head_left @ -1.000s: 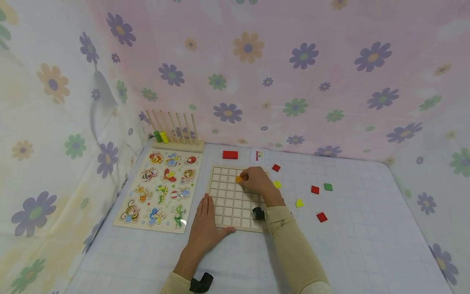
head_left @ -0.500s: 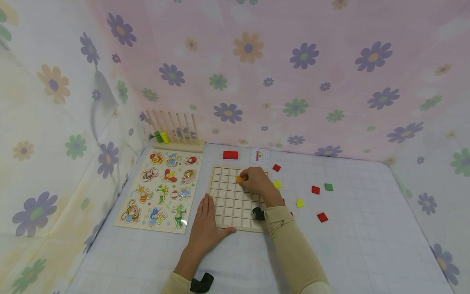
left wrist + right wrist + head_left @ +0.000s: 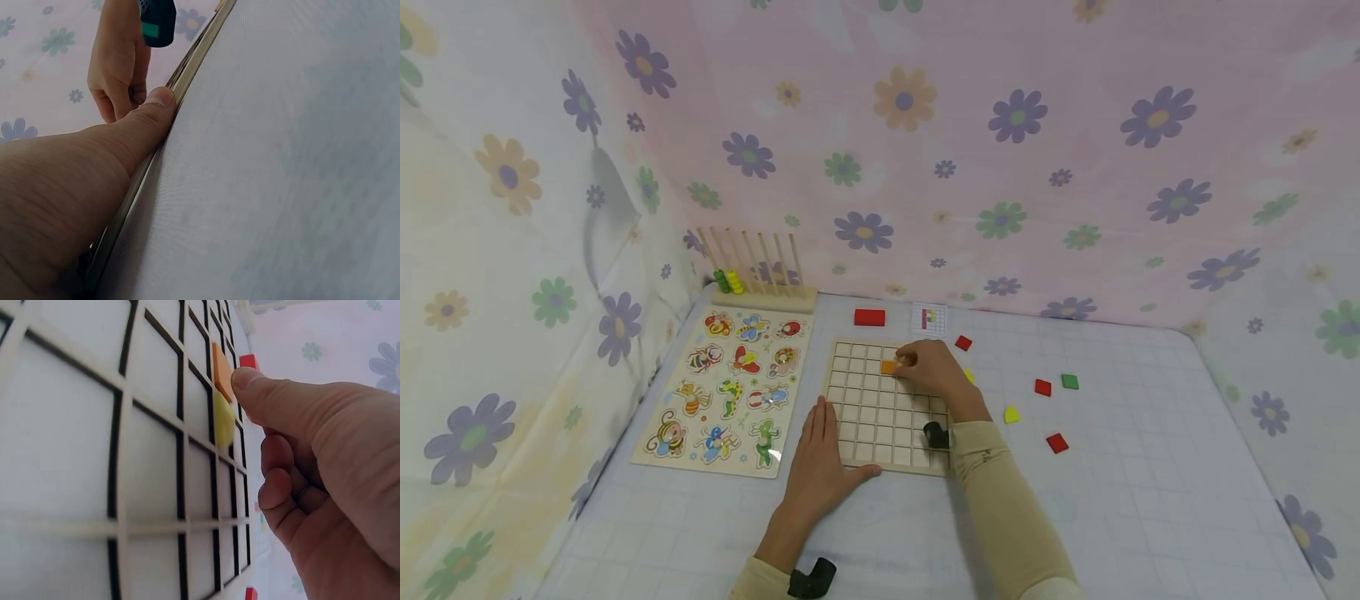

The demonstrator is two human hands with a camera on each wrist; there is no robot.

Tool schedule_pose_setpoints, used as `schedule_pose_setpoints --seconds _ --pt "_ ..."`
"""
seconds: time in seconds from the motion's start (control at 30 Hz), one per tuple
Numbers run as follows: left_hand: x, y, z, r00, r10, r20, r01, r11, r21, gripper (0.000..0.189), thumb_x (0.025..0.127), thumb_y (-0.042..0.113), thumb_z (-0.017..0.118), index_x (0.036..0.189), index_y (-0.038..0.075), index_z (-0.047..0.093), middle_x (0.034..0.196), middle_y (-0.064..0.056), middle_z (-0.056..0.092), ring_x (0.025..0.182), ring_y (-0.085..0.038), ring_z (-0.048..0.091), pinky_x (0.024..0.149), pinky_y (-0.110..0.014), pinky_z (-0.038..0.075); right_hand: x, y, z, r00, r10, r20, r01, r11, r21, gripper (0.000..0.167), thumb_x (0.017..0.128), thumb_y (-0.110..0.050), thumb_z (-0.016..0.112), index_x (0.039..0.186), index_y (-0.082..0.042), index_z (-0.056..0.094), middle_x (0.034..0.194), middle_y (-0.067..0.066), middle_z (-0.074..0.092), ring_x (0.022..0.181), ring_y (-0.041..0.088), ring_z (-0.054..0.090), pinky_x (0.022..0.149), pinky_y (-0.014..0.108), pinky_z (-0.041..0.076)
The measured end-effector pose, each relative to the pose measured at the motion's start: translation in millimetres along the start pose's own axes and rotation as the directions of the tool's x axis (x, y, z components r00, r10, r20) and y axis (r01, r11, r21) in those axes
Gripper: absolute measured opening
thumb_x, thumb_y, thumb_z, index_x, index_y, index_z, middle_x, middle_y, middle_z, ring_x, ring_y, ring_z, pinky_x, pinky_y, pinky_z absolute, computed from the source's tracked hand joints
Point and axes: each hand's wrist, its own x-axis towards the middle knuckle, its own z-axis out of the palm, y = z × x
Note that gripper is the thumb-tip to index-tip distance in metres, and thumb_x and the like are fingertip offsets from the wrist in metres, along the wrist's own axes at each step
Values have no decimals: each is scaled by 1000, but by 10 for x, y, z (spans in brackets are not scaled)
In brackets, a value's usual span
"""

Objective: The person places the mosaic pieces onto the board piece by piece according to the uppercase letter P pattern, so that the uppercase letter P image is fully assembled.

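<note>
In the head view, my left hand (image 3: 817,467) lies flat with fingers extended along the left edge of a wooden grid board (image 3: 867,433). Its thumb (image 3: 160,99) rests at the board's near edge in the left wrist view. My right hand (image 3: 931,367) is over the far part of the board, beside an orange square tile (image 3: 888,367). In the right wrist view, the thumb tip (image 3: 245,377) overlaps that tile's edge, while the lower fingers are bent. A yellow tile (image 3: 223,419) lies in the cell beside the orange one; my hand hides it from the head camera.
Left of the board lies an insect puzzle (image 3: 730,383), with a pegged counting stand (image 3: 763,298) behind it. A red block (image 3: 869,317) and a pattern card (image 3: 929,319) sit at the back. Loose red (image 3: 1042,387), yellow (image 3: 1012,414) and green tiles (image 3: 1070,382) are scattered at right.
My right hand has shifted slightly right, its thumb and finger drawing apart at the orange tile, which shows more. The left hand has stayed in place.
</note>
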Motion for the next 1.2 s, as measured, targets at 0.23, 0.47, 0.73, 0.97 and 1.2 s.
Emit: schedule_pose_setpoints --seconds 0.23,0.47,0.73,0.97,1.2 --pt "-2 -3 6 1000 6 -9 -6 1000 0 134 72 71 80 162 -2 13 172 -18 6 159 -37 13 126 -51 27 -106 147 -129 1000 26 -12 -25 999 44 36 93 -23 76 125 -7 73 92 3 70 82 15 59 79 35 54" --pt "-7 0 2 1000 11 -14 -11 1000 -2 134 71 70 80 162 -3 14 172 -18 6 159 -38 13 126 -52 28 -298 414 -300 993 103 -50 -100 993 57 41 93 -26 76 129 -7 71 88 2 66 82 17 56 74 32 48" --pt "-2 -9 -7 1000 6 -3 -6 1000 -10 134 72 70 80 162 -2 13 173 -17 4 160 -37 10 127 -51 26 -682 744 -502 971 207 -119 -204 978 35 41 93 -26 76 129 -8 71 91 4 65 85 20 55 73 32 45" --pt "2 -25 16 1000 8 -8 -8 1000 -2 135 72 72 79 162 -2 12 173 -17 4 159 -37 11 126 -51 27 -1050 1049 -625 951 266 -155 -266 964 25 45 94 -27 75 134 -6 67 94 5 64 87 21 55 73 31 47" --pt "-3 -21 13 1000 6 6 -6 1000 -7 134 72 72 79 163 -1 12 173 -17 3 160 -37 10 127 -51 26 -1378 1343 -722 934 300 -196 -306 952 1 46 94 -30 74 134 -7 67 98 5 66 91 23 58 78 34 50"
